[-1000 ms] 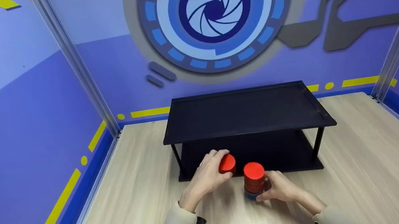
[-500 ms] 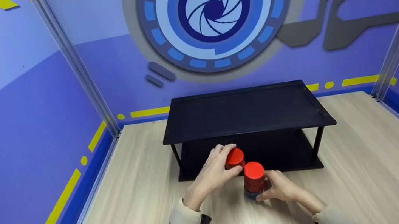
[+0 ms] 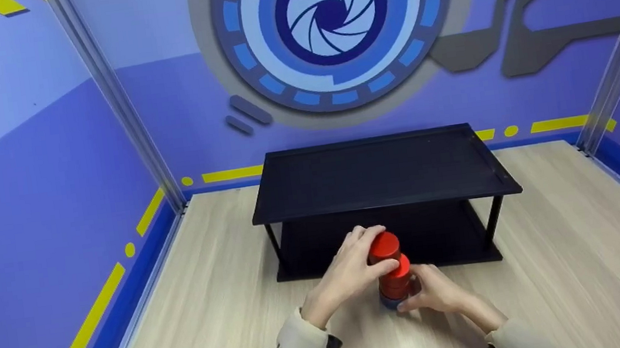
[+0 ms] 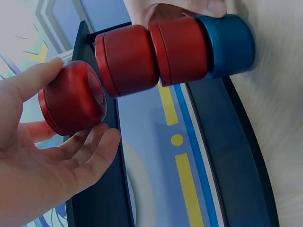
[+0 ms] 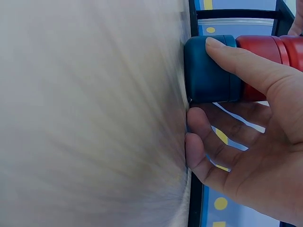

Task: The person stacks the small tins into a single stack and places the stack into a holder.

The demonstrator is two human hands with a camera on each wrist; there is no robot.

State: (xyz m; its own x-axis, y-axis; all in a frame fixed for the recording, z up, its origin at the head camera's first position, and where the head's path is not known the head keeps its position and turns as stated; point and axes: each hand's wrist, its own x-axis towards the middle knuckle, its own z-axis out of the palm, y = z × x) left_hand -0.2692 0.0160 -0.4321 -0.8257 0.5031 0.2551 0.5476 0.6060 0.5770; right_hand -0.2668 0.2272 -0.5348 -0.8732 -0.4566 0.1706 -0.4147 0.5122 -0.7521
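Observation:
A stack stands on the table before the black shelf: a blue canister (image 4: 234, 47) at the bottom, a red canister (image 4: 184, 51) on it and another red canister (image 4: 128, 59) on top. My left hand (image 3: 351, 272) grips a third red canister (image 3: 384, 246) between thumb and fingers, tilted and just above the stack's top; whether they touch I cannot tell. Low on the stack's right side is my right hand (image 3: 440, 291). In the right wrist view its thumb presses the blue canister and the other fingers reach round behind, partly hidden.
Right behind the stack stands a two-tier black shelf (image 3: 380, 171) with thin posts; nothing lies on its upper board. A blue-purple printed wall (image 3: 184, 112) rises behind it, with side walls left and right. Pale wooden table (image 3: 215, 268) surrounds the shelf's base.
My left hand has carried its red canister rightward, from beside the stack to over its top. The right hand and the stack have stayed in place.

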